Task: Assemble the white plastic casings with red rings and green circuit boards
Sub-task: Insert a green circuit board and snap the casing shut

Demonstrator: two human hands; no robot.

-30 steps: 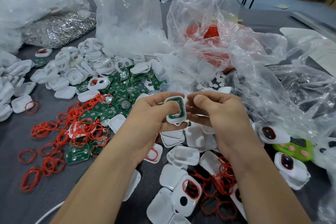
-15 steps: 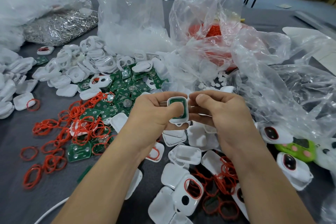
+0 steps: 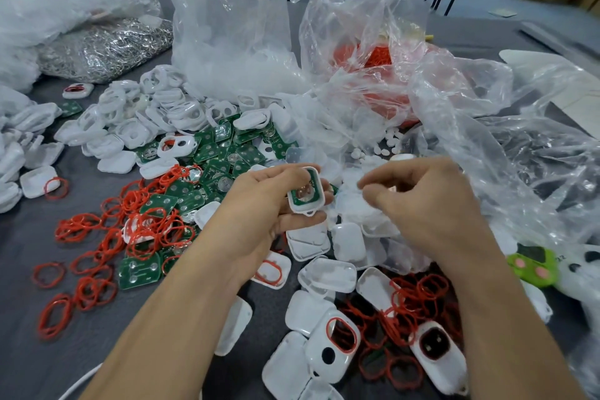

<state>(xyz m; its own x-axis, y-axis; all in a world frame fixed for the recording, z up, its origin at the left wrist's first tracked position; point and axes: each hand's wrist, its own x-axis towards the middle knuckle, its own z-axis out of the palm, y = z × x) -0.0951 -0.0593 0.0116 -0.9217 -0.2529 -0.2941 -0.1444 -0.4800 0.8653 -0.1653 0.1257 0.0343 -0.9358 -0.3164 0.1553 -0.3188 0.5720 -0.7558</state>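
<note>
Where it is pinched by its rims in the grip of the left hand [image 3: 259, 208], just right of the green board pile [image 3: 227, 153], the white casing [image 3: 306, 193] is judged light, stiff and slippery; what the curled grip of the right hand [image 3: 422, 201] holds cannot be told.

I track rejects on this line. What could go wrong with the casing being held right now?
1. Only the left hand grips the white casing, open side up, with the green board showing; tilted, the board might slip out.
2. Below lie loose casings and red rings; a dropped part could get lost among them.
3. The clear bag beside the right hand might snag its fingers.
</note>
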